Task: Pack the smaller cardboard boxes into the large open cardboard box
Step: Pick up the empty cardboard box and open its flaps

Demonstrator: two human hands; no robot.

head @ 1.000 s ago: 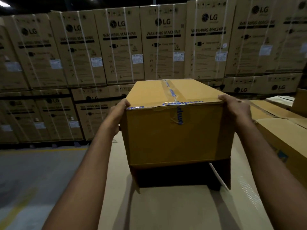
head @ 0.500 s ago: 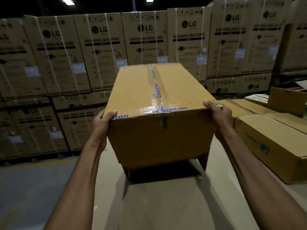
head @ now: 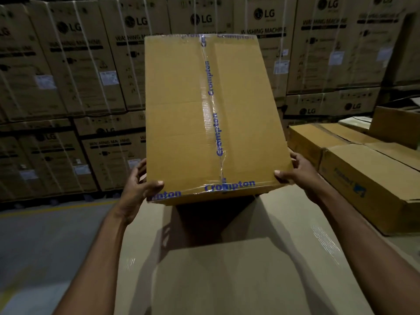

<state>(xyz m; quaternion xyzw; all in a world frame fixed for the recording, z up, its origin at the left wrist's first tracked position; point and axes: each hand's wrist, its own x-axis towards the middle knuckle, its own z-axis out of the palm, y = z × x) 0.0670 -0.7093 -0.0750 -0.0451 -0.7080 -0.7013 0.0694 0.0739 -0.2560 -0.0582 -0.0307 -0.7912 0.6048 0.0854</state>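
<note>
A sealed brown cardboard box with clear tape printed "Crompton" in blue fills the middle of the view, tilted so its taped top face turns toward me. My left hand grips its near left corner, thumb on the top face. My right hand grips its near right corner the same way. The box is held above a wide pale cardboard surface, with a dark shadow under it. I cannot tell whether that surface belongs to the large open box; no opening shows.
Flat cardboard boxes lie at the right beside the pale surface. A wall of stacked LG washing machine cartons runs across the back. Grey floor with a yellow line lies to the left.
The box has tipped up and come closer, so its top face now shows almost in full and its front side is hidden. Both hands kept their grip on its near corners.
</note>
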